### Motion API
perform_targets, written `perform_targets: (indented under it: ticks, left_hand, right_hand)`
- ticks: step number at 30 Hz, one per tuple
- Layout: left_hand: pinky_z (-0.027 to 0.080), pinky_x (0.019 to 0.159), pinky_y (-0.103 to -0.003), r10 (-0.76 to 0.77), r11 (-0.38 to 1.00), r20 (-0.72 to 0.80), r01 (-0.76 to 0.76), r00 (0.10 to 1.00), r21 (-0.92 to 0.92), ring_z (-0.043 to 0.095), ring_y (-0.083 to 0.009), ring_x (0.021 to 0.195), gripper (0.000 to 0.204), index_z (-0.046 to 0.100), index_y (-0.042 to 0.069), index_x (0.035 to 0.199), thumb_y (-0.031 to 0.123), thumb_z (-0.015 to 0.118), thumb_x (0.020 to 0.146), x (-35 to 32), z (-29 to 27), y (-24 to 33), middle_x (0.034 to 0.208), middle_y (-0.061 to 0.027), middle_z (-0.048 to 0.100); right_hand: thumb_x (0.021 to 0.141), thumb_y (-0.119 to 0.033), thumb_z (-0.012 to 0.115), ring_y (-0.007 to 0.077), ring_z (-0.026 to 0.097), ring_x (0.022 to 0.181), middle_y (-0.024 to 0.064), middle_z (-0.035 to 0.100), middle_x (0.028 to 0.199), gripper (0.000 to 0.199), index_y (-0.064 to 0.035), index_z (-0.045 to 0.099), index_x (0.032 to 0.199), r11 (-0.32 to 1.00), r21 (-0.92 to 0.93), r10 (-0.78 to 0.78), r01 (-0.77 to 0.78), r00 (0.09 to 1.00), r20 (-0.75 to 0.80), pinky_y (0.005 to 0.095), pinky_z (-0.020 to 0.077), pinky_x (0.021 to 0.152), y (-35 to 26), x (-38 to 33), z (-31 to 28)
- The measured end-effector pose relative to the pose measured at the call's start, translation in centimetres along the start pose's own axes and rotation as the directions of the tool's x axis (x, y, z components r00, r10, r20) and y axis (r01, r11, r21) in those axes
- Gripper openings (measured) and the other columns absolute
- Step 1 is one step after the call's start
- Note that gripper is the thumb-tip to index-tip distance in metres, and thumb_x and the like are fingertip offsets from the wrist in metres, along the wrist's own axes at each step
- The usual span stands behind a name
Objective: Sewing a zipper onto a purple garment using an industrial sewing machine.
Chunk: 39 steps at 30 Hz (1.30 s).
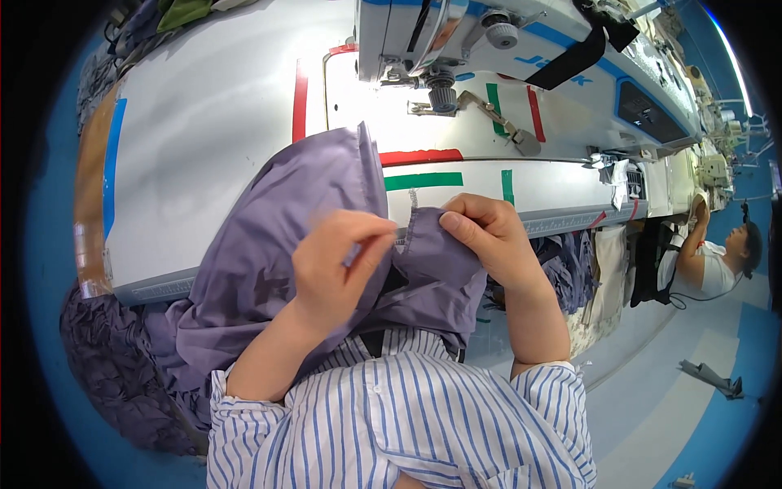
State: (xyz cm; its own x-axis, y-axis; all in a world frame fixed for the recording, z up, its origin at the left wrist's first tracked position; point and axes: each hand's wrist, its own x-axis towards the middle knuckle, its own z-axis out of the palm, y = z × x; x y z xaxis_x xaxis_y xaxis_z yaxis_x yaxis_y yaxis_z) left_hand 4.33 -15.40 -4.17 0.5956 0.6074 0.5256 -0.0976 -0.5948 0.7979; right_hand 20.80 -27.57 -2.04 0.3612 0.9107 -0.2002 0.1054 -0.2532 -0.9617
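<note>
A heap of purple cloth (114, 367) sits far left. The left hand (338, 265) pinches the purple garment (269, 236) draped over the table edge (163, 287); the right hand (489, 236) grips its folded hem tight. Beyond, the sewing machine (505, 49).

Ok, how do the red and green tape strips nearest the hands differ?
The red strip lies farther from the hands, just beyond the table's seam; the green strip lies on the nearer side. Red meets the purple fabric at its left end; green stops just short of it. Both are flat, horizontal and about equally long, on the grey table.
</note>
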Motion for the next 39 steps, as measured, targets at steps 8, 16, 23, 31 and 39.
perform_targets:
  ticks: [8,16,23,31,39]
  left_hand:
    - [0.052,0.071,-0.028,-0.345,0.911,0.344,0.399,0.873,-0.100,0.069,-0.0193,0.080,0.023,0.066,-0.001,0.109,0.010,0.068,0.088,-1.8,-0.3,1.1,0.092,-0.0123,0.070]
    - [0.049,0.068,-0.019,-0.601,0.576,0.402,0.723,0.690,-0.380,0.062,-0.0040,0.080,0.022,0.064,0.000,0.112,0.006,0.065,0.091,-2.5,-0.1,1.1,0.092,-0.0035,0.071]
    - [0.046,0.067,-0.015,-0.569,0.523,0.412,0.700,0.712,-0.486,0.059,-0.0006,0.076,0.015,0.065,0.000,0.106,0.005,0.064,0.092,-3.1,-0.3,0.4,0.086,0.0007,0.068]
    - [0.050,0.071,-0.027,0.119,0.913,0.373,-0.249,0.920,0.323,0.061,-0.0148,0.086,0.044,0.061,0.008,0.121,-0.001,0.061,0.078,1.8,-1.8,-2.8,0.121,-0.0065,0.063]
    - [0.052,0.077,-0.033,0.203,0.775,0.657,-0.529,0.726,0.345,0.060,-0.0207,0.099,0.023,0.061,0.007,0.099,0.008,0.061,0.077,4.5,-2.1,-9.1,0.115,-0.0043,0.059]
  right_hand:
    - [0.087,-0.013,0.070,0.0133,0.060,0.070,0.0081,0.066,0.080,0.017,0.0021,0.067,0.094,0.984,-0.062,-0.167,0.165,0.985,-0.042,0.0265,0.0475,0.063,-0.4,-1.0,1.9]
    - [0.081,-0.007,0.072,0.0159,0.061,0.070,0.0074,0.060,0.083,0.017,-0.0021,0.069,0.096,0.891,-0.299,-0.379,0.340,0.922,-0.080,0.0282,0.0487,0.061,-1.1,-1.5,2.9]
    - [0.079,-0.002,0.073,0.0150,0.062,0.073,0.0069,0.061,0.085,0.016,-0.0009,0.066,0.093,0.979,-0.012,-0.202,0.202,0.969,-0.144,0.0271,0.0488,0.063,-0.2,-1.2,3.4]
    - [0.079,0.001,0.072,0.0131,0.059,0.069,0.0072,0.062,0.083,0.013,-0.0005,0.064,0.090,0.949,-0.047,-0.313,0.311,0.920,-0.238,0.0245,0.0465,0.061,0.3,-1.3,1.6]
    - [0.079,0.001,0.071,0.0133,0.059,0.072,0.0059,0.063,0.085,0.009,-0.0002,0.063,0.084,0.968,-0.153,-0.207,0.198,0.977,-0.049,0.0257,0.0465,0.062,0.8,1.9,2.1]
